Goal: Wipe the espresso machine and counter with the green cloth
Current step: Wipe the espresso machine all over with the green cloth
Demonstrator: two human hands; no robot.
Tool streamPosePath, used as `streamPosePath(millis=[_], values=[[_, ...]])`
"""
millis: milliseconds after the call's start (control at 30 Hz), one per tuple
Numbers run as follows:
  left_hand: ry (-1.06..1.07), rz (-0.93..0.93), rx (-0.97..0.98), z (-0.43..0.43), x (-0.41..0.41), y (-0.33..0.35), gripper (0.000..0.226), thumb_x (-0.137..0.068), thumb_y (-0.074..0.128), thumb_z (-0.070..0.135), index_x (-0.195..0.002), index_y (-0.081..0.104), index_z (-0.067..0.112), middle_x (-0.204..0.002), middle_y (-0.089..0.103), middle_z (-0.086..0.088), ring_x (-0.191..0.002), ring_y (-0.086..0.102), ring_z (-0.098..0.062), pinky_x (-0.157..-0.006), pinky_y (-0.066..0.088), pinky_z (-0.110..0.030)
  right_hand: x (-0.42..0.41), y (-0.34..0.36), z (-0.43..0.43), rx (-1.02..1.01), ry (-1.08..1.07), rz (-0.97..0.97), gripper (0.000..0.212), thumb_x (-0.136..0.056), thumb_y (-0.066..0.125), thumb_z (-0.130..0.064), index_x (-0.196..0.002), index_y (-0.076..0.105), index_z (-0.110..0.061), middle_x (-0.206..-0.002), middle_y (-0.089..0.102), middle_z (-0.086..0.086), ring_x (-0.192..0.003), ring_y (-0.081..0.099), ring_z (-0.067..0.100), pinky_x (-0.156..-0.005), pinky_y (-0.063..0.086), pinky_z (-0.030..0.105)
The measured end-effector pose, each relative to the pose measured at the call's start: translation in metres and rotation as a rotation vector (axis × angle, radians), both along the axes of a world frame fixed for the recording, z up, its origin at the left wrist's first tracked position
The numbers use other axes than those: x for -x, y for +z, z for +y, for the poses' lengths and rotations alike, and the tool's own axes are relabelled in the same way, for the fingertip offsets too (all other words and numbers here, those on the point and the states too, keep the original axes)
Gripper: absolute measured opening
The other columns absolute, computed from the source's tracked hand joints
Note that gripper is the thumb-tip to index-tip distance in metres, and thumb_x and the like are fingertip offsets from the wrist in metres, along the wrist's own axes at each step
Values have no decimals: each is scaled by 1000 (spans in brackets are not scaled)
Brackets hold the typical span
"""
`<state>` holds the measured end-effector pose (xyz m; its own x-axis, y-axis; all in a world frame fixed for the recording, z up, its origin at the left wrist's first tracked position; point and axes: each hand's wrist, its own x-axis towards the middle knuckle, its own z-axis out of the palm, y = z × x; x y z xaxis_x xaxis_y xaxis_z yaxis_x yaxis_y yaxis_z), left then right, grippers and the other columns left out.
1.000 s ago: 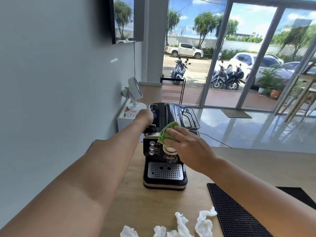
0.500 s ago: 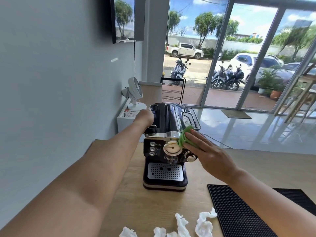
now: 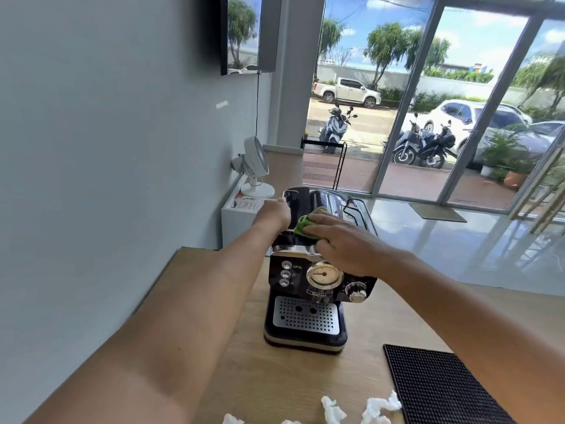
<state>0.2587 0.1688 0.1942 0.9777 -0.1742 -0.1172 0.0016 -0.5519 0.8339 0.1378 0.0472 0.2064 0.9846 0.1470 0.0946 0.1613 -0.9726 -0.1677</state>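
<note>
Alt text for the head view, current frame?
A person's right hand presses a green cloth onto the top of a black espresso machine while the left hand holds its rear left edge. The machine stands on a wooden counter, with crumpled tissues and a black mat nearer the camera.

Glossy black espresso machine [image 3: 301, 280], matt wooden counter [image 3: 290, 377], green cloth [image 3: 302, 227]
</note>
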Motion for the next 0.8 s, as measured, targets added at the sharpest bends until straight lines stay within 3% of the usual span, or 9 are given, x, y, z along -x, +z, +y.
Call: streamPosePath(millis=[167,300,433,567,700,800], values=[[4,8,13,0,0,2,41,-101,23,11,-131,46,-5,-139,46,-27,-128,45,-38,-106,38,-41,-66,8,-21,43,-114,79,56,-94,23,-40,-149,36,-37,-165,14,-5,-152,5,11,-123,9,43],[-12,-12,1,-1,-4,-1,41,-102,22,10,-131,46,-4,-141,44,-25,-130,44,-36,-108,36,-41,-92,5,-18,58,-153,76,50,-101,27,-33,-150,36,-31,-165,13,1,-152,3,14,-123,4,37],[-28,-10,10,-2,-2,-3,45,-104,20,16,-138,41,-4,-147,40,-23,-135,40,-33,-112,32,-40,-60,4,-2,95,14,121,51,-103,29,-25,-154,30,-24,-165,12,-3,-151,2,9,-118,-2,25],[-39,-26,-29,-2,-9,-4,42,-102,22,14,-130,48,-3,-140,47,-24,-128,46,-35,-106,36,-41,-43,-1,-14,70,91,113,52,-101,27,-29,-153,30,-33,-164,13,-10,-150,2,3,-119,-2,26],[-26,-1,4,0,-9,-4,35,-97,26,4,-122,50,-4,-131,52,-24,-121,50,-37,-101,41,-42,-89,3,-34,18,-104,41,47,-103,29,-26,-149,40,-31,-164,19,-5,-150,17,14,-121,14,37],[-52,-18,19,2,-9,-4,39,-100,22,11,-120,52,-3,-130,54,-22,-121,50,-36,-104,40,-45,-123,-2,-42,-131,-272,-155,40,-102,36,-16,-135,58,-17,-152,43,6,-134,45,27,-106,35,33]])
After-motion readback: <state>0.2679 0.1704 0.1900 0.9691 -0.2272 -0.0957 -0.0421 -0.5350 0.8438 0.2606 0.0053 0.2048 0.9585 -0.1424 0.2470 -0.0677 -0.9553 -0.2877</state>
